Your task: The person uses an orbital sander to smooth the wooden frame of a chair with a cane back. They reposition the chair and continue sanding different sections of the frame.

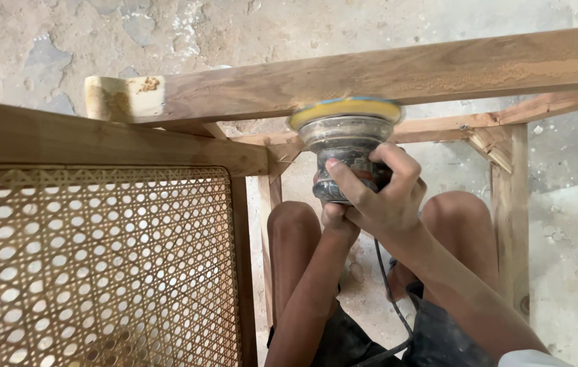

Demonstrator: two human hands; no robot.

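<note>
Two hands on one sander [345,146] | your right hand [384,197] wraps its body, left hand [335,216] closes under it | yellow pad pressed against wooden rail [398,71] of chair frame | cane panel [99,265] at left | cord [387,285] hangs between your knees

The left hand [338,216] is mostly hidden behind the right hand [378,197], so its grip cannot be told. The sander [345,146] body is partly covered by fingers. The woven cane panel [99,265] runs off the left and bottom edges.
</note>
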